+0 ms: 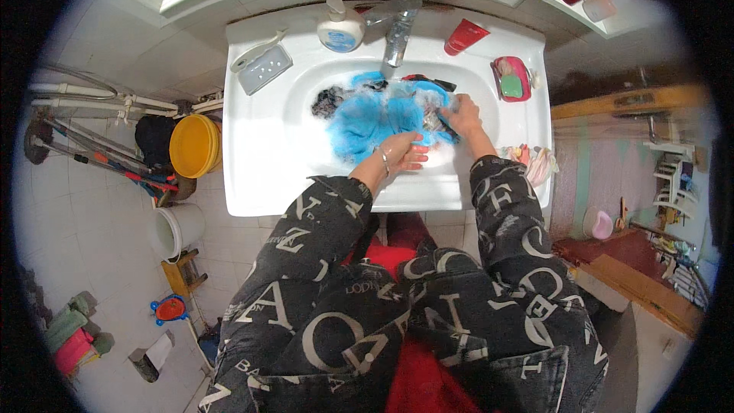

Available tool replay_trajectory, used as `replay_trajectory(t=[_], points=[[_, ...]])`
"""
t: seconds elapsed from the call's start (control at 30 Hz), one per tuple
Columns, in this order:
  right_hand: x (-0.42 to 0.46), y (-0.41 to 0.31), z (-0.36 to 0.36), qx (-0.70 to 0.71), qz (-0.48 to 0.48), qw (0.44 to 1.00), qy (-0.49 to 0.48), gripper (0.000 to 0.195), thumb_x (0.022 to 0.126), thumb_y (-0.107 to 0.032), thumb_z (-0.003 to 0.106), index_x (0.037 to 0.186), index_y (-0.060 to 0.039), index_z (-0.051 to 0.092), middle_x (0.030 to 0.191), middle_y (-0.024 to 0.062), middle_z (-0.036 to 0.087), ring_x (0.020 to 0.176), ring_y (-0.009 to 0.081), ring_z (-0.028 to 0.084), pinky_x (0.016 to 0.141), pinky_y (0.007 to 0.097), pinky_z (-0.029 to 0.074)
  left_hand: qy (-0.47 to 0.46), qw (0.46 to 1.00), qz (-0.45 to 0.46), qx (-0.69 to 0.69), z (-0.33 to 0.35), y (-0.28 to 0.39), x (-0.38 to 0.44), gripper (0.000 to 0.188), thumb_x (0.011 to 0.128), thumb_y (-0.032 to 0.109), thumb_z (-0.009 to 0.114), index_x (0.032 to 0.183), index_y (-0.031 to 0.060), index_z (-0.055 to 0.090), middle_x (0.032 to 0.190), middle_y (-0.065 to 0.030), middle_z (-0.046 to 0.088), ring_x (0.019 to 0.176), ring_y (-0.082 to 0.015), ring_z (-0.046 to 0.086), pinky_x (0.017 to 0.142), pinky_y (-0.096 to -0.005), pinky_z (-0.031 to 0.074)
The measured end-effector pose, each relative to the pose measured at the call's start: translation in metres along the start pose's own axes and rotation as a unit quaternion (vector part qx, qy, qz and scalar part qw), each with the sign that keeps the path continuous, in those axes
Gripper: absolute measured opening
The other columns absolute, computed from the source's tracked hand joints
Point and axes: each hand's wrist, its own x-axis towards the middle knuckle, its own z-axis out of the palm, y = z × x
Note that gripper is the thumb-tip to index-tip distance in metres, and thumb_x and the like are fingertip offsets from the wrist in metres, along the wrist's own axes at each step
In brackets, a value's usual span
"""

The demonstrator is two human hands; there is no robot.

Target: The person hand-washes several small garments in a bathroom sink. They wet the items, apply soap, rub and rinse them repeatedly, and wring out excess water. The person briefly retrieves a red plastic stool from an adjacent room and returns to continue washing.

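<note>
A soapy bright blue cloth [367, 120] lies in the white washbasin [252, 155], with suds over it. Dark wet fabric [328, 102] shows at its left, and a red and black piece [438, 81] at the back right. My right hand [465, 116] reaches down to the wet cloths on the right side; its fingertips are partly hidden there, so their grip cannot be told. At the near edge of the blue cloth is my left hand [404, 154], fingers apart and nothing held. The chrome faucet [397, 40] points down over the basin from the back.
On the basin's rim stand a white pump bottle [340, 28], a grey soap dish [264, 69], a red tube [465, 37] and a pink dish with green soap [510, 85]. A crumpled striped cloth [533, 163] lies at right. A yellow bucket [195, 146] and white bucket [178, 232] are at left.
</note>
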Motion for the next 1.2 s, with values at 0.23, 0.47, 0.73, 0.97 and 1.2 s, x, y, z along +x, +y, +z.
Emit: replay_trajectory(t=[0.23,0.47,0.73,0.97,1.2], points=[[-0.015,0.0,0.012,-0.083,0.0,0.995,-0.055,0.038,0.08,-0.036,0.06,0.105,-0.0074,0.055,0.104,0.0157,0.058,0.099,0.0309,0.054,0.084,0.0508,0.039,-0.013,1.0,0.0,-0.015,-0.024,-0.006,-0.008,0.044,0.091,0.035,0.044,0.122,0.0039,0.04,0.106,-0.0149,0.055,0.091,-0.0235,0.058,0.075,-0.0374,0.049],[-0.088,-0.078,-0.074,0.382,-0.17,0.904,0.084,0.028,0.089,-0.026,0.052,0.095,0.0001,0.059,0.102,0.0129,0.058,0.095,0.0245,0.055,0.085,0.0339,0.041,-0.142,0.944,0.018,-0.297,0.038,0.014,-0.015,0.087,0.074,0.074,0.041,0.131,0.0076,0.036,0.126,-0.026,0.043,0.118,-0.0404,0.041,0.094,-0.0601,0.032],[-0.156,-0.125,-0.066,0.356,-0.21,0.91,0.041,0.025,0.089,-0.023,0.05,0.077,-0.002,0.055,0.075,0.009,0.051,0.07,0.022,0.047,0.07,0.0309,0.04,-0.09,0.941,0.184,-0.27,0.002,0.039,0.018,0.029,0.084,0.03,0.049,0.091,0.0026,0.057,0.084,-0.012,0.06,0.072,-0.0249,0.059,0.065,-0.0383,0.05],[-0.035,-0.106,-0.011,0.488,0.051,0.871,0.032,0.015,0.075,-0.012,0.06,0.086,-0.0017,0.06,0.09,0.0085,0.062,0.079,0.0149,0.056,0.07,0.0309,0.046,0.154,0.91,0.258,-0.284,0.046,0.026,-0.022,0.009,0.083,0.009,0.048,0.089,0.0068,0.055,0.083,-0.0036,0.056,0.075,-0.0171,0.056,0.065,-0.0331,0.047],[-0.111,-0.148,-0.002,0.459,-0.01,0.888,0.006,0.029,0.09,-0.025,0.042,0.102,-0.0011,0.052,0.092,0.0124,0.057,0.088,0.0256,0.053,0.079,0.0374,0.041,0.283,0.887,0.283,0.228,-0.005,0.034,-0.012,0.023,0.084,0.018,0.052,0.101,0.0021,0.054,0.095,-0.0064,0.056,0.079,-0.0214,0.055,0.069,-0.0344,0.045]])
